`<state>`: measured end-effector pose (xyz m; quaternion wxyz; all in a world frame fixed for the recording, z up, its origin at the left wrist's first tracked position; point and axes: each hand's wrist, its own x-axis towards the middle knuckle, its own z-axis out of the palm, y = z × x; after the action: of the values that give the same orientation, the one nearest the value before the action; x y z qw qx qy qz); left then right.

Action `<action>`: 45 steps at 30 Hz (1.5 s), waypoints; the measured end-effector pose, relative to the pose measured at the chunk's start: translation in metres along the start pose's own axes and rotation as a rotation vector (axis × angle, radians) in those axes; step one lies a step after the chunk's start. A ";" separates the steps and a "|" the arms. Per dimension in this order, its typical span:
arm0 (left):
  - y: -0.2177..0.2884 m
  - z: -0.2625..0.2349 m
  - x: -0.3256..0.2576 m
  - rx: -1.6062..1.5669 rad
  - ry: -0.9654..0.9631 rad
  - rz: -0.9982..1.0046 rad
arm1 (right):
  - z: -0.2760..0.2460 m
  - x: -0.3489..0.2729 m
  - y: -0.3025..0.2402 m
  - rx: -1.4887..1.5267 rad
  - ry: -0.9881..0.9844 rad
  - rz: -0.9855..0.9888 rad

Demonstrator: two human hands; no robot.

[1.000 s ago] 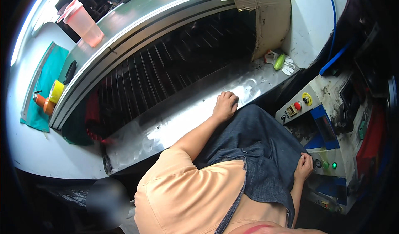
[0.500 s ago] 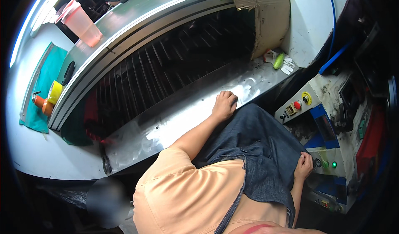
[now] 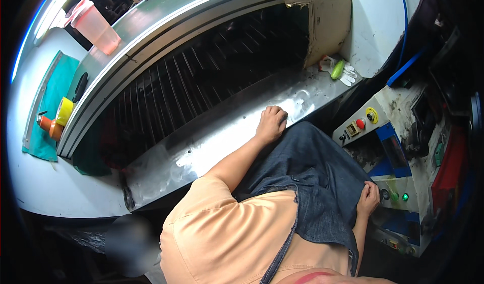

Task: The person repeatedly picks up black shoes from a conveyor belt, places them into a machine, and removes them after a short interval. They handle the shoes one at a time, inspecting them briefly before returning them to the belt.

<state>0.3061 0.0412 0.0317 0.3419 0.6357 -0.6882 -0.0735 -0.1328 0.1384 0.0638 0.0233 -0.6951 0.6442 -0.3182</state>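
My left hand (image 3: pixel 271 123) rests with curled fingers on the shiny metal ledge (image 3: pixel 212 148) at the front of a large machine with dark slats (image 3: pixel 201 87). It holds nothing. My right hand (image 3: pixel 368 198) hangs by my side at the edge of my dark denim apron (image 3: pixel 312 183), its fingertips touching a knob on the blue and white control panel (image 3: pixel 390 168). I wear a peach shirt.
A control box (image 3: pixel 359 125) with a red button and yellow knob sits right of the ledge. A white glove and a green object (image 3: pixel 337 69) lie at the ledge's far end. A pink jug (image 3: pixel 96 27), yellow tape roll (image 3: pixel 64 111) and green mat (image 3: pixel 50 102) lie left.
None of the hands has visibly moved; the view shifted only slightly.
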 end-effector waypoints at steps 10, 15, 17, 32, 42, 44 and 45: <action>-0.001 0.002 0.001 -0.007 -0.001 -0.007 | -0.001 -0.001 0.000 0.013 -0.005 0.018; -0.014 -0.015 0.004 -0.304 0.122 -0.095 | 0.000 0.000 0.002 0.011 -0.018 -0.024; -0.036 -0.032 0.003 -0.532 0.233 -0.237 | 0.000 0.001 0.002 0.008 -0.024 -0.050; -0.338 -0.254 0.040 0.066 0.557 -1.267 | 0.005 0.019 -0.027 -0.140 -0.149 0.051; -0.371 -0.256 0.050 0.219 0.570 -1.125 | 0.012 0.028 -0.045 -0.190 -0.153 0.076; -0.372 -0.260 0.045 0.092 0.662 -0.988 | 0.008 0.031 -0.046 -0.181 -0.193 0.079; -0.368 -0.261 0.042 0.130 0.723 -0.910 | 0.006 0.032 -0.048 -0.120 -0.187 0.106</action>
<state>0.7588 0.0229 0.0478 0.4492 0.8718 -0.1885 0.0509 -0.0884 0.1147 0.0933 0.0582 -0.6869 0.6929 -0.2114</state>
